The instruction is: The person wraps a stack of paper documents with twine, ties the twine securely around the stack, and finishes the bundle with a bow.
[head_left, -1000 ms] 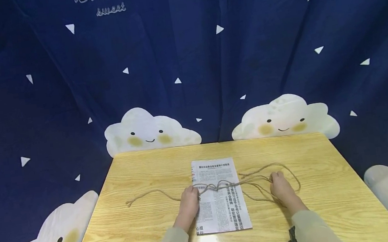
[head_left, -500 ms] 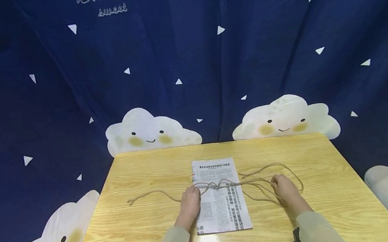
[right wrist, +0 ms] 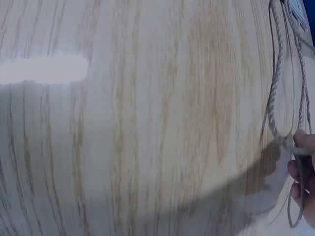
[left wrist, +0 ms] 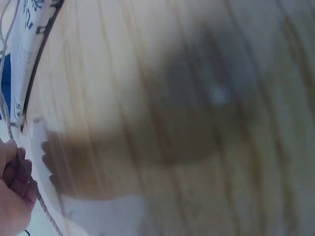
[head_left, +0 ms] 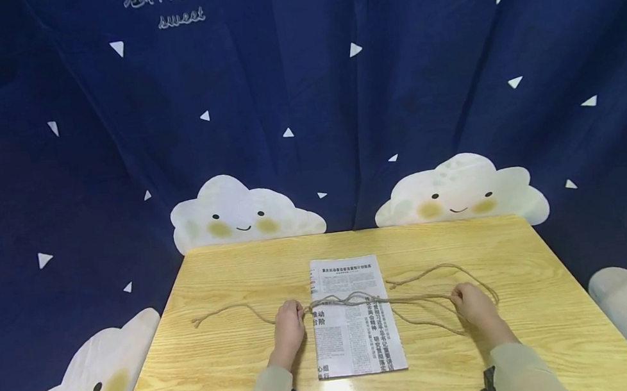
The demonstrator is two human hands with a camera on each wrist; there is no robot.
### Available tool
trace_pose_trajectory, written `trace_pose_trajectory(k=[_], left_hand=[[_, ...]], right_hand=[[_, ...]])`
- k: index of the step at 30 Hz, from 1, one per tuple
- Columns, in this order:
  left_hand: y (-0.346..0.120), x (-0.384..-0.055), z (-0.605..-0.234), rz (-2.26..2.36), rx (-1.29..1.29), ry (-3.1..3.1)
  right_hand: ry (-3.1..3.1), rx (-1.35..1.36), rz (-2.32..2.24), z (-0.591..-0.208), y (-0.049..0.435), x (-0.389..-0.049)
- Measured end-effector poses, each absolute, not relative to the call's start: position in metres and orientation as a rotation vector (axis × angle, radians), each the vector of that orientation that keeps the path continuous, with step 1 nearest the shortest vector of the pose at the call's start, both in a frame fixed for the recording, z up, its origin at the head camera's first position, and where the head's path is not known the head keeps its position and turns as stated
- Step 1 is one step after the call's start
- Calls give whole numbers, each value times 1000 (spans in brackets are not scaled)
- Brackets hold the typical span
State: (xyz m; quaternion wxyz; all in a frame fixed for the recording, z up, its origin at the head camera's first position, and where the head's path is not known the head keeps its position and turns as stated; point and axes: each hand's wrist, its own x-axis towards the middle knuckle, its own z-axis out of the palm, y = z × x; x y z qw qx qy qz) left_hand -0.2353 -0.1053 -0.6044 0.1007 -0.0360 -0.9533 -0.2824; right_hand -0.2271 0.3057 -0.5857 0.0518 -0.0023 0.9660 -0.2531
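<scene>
A folded newspaper (head_left: pixel 346 341) lies on the wooden table, and thin brown twine (head_left: pixel 418 297) crosses over its upper middle, with loops near the centre. Just left of the paper, my left hand (head_left: pixel 289 330) pinches the twine; a free tail runs out to the left. Off the paper's right side, my right hand (head_left: pixel 475 309) grips more of the twine, whose loose end curves back above the strands. In the left wrist view the strand passes through the curled fingers (left wrist: pixel 19 179). The right wrist view shows a loop hanging by the right hand (right wrist: pixel 306 172), partly cut off.
The pale wooden table (head_left: pixel 212 271) reaches back to a dark blue curtain (head_left: pixel 256 99) with white triangles and cloud faces. Black bands (head_left: pixel 489 388) sit at both wrists, by the light sleeves (head_left: pixel 525 371).
My left hand has moved left, off the newspaper's edge, and my right hand slightly right. The twine between them is drawn straighter and its loops lie flatter. The newspaper stays put.
</scene>
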Motion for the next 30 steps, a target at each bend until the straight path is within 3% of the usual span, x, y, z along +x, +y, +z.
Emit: trace_pose_trajectory(k=[20,30], left_hand=[[-120,-238,-604,-985,-217,-2798],[-82,-242,-599,-954,-278,-2832]], right_hand=[[2934,211,-658,-580,336,-210],[3096,-67,-697,-589,319,-216]])
